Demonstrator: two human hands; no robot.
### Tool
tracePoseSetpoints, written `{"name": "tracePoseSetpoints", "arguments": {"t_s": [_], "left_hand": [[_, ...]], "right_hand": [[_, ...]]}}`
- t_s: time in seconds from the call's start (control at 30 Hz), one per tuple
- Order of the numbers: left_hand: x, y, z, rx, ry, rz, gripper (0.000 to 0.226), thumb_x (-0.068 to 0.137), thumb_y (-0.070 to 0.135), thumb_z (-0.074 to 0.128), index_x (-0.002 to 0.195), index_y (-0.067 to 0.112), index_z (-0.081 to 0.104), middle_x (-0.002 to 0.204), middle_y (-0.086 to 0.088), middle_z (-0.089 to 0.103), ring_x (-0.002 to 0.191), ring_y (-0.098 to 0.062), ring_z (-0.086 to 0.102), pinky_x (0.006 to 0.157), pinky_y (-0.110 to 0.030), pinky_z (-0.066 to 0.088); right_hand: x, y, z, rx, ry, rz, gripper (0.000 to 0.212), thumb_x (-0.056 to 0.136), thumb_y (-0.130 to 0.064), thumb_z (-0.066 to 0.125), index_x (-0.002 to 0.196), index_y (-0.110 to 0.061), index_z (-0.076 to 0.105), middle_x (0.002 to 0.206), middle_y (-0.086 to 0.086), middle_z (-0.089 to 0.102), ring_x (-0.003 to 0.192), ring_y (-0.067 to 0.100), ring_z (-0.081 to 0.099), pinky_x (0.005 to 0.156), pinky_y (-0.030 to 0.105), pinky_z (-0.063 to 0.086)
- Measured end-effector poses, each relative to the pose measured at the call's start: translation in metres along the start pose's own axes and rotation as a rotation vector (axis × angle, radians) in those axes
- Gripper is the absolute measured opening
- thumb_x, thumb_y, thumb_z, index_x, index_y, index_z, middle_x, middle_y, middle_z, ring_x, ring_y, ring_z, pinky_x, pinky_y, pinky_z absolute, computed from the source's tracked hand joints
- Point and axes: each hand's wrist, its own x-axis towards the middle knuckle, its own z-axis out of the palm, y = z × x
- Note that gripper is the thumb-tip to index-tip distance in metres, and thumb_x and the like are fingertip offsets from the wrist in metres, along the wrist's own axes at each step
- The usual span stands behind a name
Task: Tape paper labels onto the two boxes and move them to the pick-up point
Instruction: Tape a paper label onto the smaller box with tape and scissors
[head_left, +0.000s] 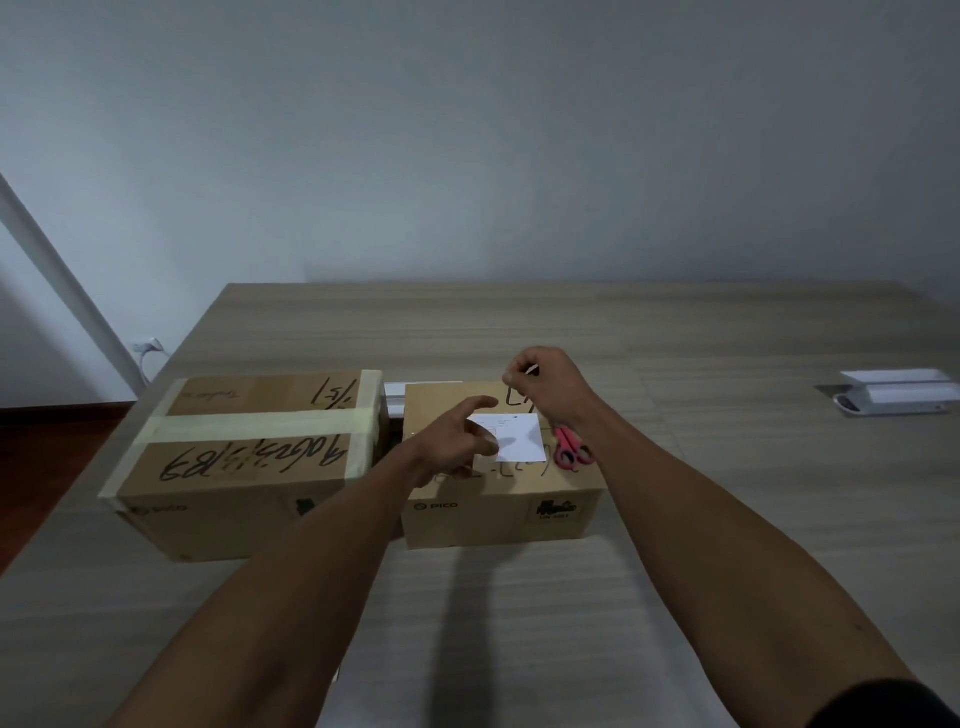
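Two cardboard boxes stand side by side on the wooden table. The left box (244, 467) is larger, sealed with pale tape and marked in black pen. A white paper label (522, 439) lies on top of the right box (498, 512). My left hand (462, 441) presses on the label's left side, fingers spread. My right hand (550, 384) hovers over the box's far edge with thumb and fingers pinched; something thin and pale shows between them, possibly a strip of tape. Red-handled scissors (571, 449) lie on the right box beside the label.
The wooden table (727, 493) runs wide to the right and toward me. A white tray-like object (898, 395) sits at the far right. Something white (395, 397) shows behind the gap between the boxes. A wall lies behind; floor and a wall socket show at left.
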Motion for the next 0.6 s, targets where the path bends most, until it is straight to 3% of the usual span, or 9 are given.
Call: {"name": "tracePoseSetpoints", "arguments": {"t_s": [0.13,0.23,0.33,0.5,0.6], "left_hand": [[0.002,-0.009,0.004,-0.099,0.072,0.053,0.057,0.096,0.01,0.067,0.143,0.035,0.048,0.116,-0.011,0.061,0.09,-0.022,0.06,0.086,-0.048,0.061],[0.003,-0.011,0.005,-0.097,0.108,0.087,0.057,0.097,0.011,0.066,0.145,0.036,0.047,0.124,-0.011,0.061,0.093,-0.023,0.06,0.081,-0.044,0.061],[0.004,-0.011,0.002,-0.084,0.124,0.117,0.061,0.099,0.011,0.064,0.148,0.038,0.041,0.128,-0.006,0.061,0.093,-0.022,0.061,0.07,-0.034,0.059],[0.005,-0.012,-0.002,-0.065,0.135,0.131,0.064,0.099,0.013,0.062,0.149,0.044,0.037,0.129,-0.003,0.059,0.093,-0.023,0.06,0.074,-0.039,0.055],[0.005,-0.011,0.0,-0.008,0.128,0.161,0.066,0.099,0.016,0.062,0.151,0.045,0.034,0.13,-0.002,0.057,0.096,-0.021,0.061,0.074,-0.038,0.056]], "right_hand": [[0.002,0.001,-0.003,0.007,-0.022,-0.007,0.012,0.1,-0.013,0.062,0.097,-0.004,0.068,0.096,0.003,0.068,0.077,0.018,0.066,0.073,0.033,0.057],[0.001,0.009,-0.003,0.038,0.005,0.03,0.009,0.102,-0.013,0.056,0.101,-0.009,0.064,0.099,0.002,0.064,0.083,0.02,0.065,0.076,0.037,0.058],[-0.005,0.016,-0.002,0.043,-0.032,0.11,0.012,0.104,-0.013,0.053,0.101,-0.007,0.063,0.098,0.004,0.065,0.081,0.02,0.065,0.068,0.026,0.052],[-0.012,0.026,0.008,0.064,-0.093,0.172,0.018,0.103,-0.014,0.053,0.106,-0.003,0.067,0.102,0.012,0.07,0.075,0.019,0.07,0.075,0.035,0.055],[-0.013,0.025,0.013,0.13,-0.128,0.248,0.019,0.102,-0.017,0.056,0.108,-0.005,0.069,0.103,0.01,0.072,0.078,0.016,0.07,0.068,0.029,0.052]]}}
